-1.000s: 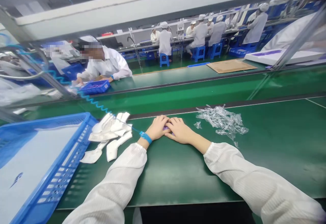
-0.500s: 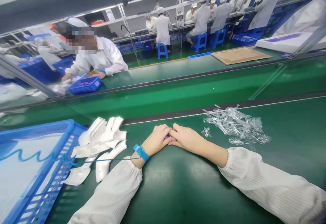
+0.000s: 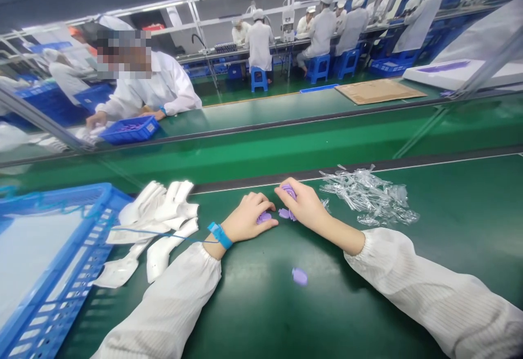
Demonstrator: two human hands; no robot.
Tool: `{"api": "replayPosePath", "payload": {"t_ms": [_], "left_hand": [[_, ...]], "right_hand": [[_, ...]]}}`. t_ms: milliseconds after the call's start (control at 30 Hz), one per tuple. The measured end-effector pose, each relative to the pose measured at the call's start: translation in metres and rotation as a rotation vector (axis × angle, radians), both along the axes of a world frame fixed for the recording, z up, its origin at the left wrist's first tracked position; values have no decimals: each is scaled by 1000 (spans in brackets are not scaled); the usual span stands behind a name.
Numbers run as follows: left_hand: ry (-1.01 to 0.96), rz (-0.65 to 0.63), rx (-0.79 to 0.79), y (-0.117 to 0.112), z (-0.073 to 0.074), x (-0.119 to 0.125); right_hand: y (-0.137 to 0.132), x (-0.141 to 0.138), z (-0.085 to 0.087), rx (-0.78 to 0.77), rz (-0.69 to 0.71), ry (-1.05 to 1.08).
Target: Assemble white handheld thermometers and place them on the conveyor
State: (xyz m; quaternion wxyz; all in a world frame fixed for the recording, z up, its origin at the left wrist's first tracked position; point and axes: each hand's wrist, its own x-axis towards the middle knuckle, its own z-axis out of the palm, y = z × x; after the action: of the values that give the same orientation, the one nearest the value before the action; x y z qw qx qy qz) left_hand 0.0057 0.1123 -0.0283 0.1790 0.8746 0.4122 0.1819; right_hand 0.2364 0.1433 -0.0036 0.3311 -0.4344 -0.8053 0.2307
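My left hand, wearing a blue wrist strap, curls over small purple plastic pieces near the table's middle. My right hand is closed around more purple pieces, partly hidden by its fingers. Just below its fingertips, other purple pieces show at the table surface. One oval purple piece lies alone on the green tabletop, nearer to me. A narrow gap separates the two hands. How many pieces each hand holds is hidden.
White curved plastic parts are piled left of my hands, beside a blue crate. Clear plastic pieces form a heap to the right. Across the divider, a co-worker works by a small blue bin.
My hands were together and have moved apart. Purple pieces, mostly covered before, now show in both hands, and one lies loose on the table in front.
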Motion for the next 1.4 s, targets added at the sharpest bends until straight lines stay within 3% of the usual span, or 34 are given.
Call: {"api": "replayPosePath", "payload": {"t_ms": [200, 367, 533, 600, 733, 800, 900, 1067, 1267, 1333, 1400], "left_hand": [[37, -20, 22, -1, -2, 2], [31, -11, 63, 1, -3, 0], [-16, 24, 170, -9, 13, 3], [-32, -60, 212, -28, 19, 19], [-60, -625, 248, -84, 15, 69], [-22, -677, 279, -102, 7, 87], [52, -560, 311, -98, -4, 88], [131, -355, 284, -50, 0, 49], [130, 135, 142, -16, 1, -7], [135, 187, 67, -15, -2, -10], [115, 156, 17, -19, -5, -3]], "right_hand": [[-8, -3, 5, -150, 7, 241], [-17, -3, -5, -64, 165, 166], [-11, -4, -16, -1, 152, 145], [-8, -5, -21, 25, 159, 132], [-6, -5, -26, 51, 200, 93], [-8, -5, -24, 57, 217, 92], [-12, -5, -16, 66, 211, 125], [-7, 2, -7, 40, 120, 198], [-11, 8, -23, -42, 25, 185], [-22, 2, -27, -68, 51, 172], [-34, -8, -29, -105, 84, 205]]}}
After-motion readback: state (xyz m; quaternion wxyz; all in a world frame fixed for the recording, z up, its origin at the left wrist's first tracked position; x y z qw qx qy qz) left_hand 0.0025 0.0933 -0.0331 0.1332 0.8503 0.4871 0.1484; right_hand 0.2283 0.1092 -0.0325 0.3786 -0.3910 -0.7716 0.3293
